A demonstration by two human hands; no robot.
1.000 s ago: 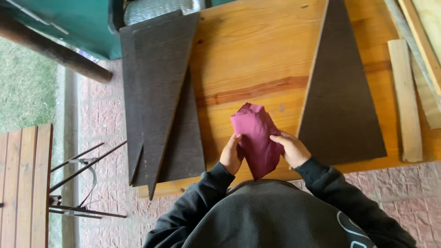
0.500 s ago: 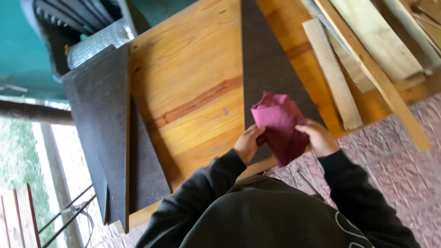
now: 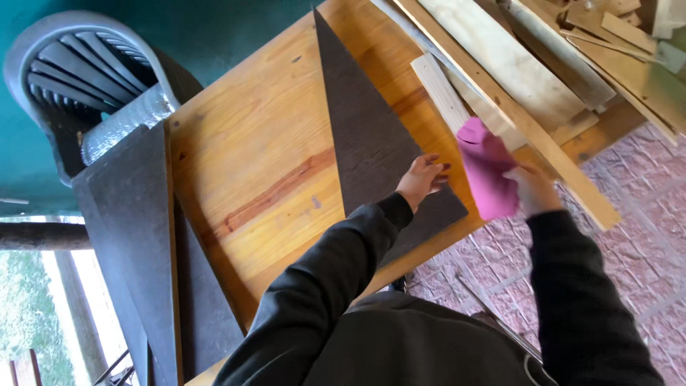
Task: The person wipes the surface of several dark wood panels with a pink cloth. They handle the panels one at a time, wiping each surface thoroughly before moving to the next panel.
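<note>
My right hand grips a folded magenta cloth and holds it over the table's right edge, against a pale wooden strip. My left hand is off the cloth, fingers spread, resting on the lower corner of a dark triangular board that lies on the orange wooden table. Black sleeves cover both my arms.
A second dark triangular board overhangs the table's left edge. A pile of pale planks and offcuts lies at the upper right. A grey plastic chair stands at the upper left. Reddish paving lies below right.
My left hand has let go of the cloth and now lies on the dark triangle. My right hand has carried the cloth to the right. The view has swung right.
</note>
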